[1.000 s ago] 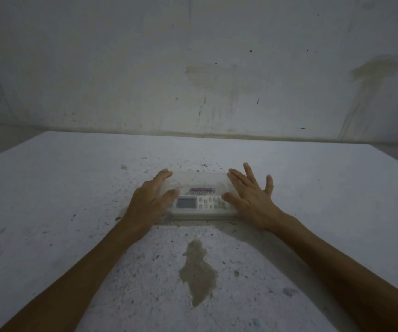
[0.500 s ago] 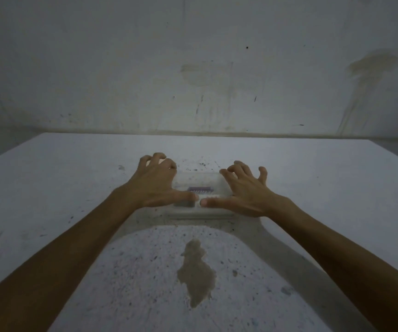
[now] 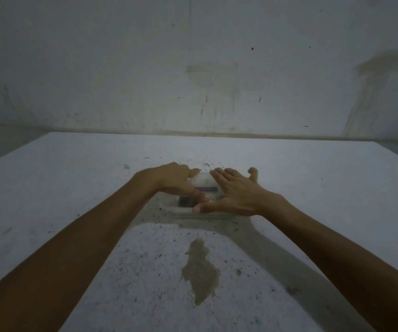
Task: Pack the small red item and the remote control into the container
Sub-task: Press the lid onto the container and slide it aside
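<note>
A clear plastic container [image 3: 178, 210] with a see-through lid [image 3: 204, 181] lies on the table at the centre. Through the lid I see part of the white remote control, its dark display [image 3: 185, 201] near the front. A small reddish-purple item [image 3: 206, 188] shows behind it. My left hand [image 3: 175, 182] rests on the lid's left part, thumb stretched across the front. My right hand [image 3: 237, 196] lies flat on the right part with fingers extended, its thumb along the front rim. The two thumbs nearly meet. Most of the container is hidden under both hands.
The table [image 3: 73, 192] is white, speckled with dark spots, and a brown stain [image 3: 200, 269] sits close in front of the container. A stained grey wall [image 3: 205, 68] runs along the table's far edge.
Both hands have slid from the container's ends onto the top of the lid and closer together. The right hand's fingers have flattened. Less of the remote shows now.
</note>
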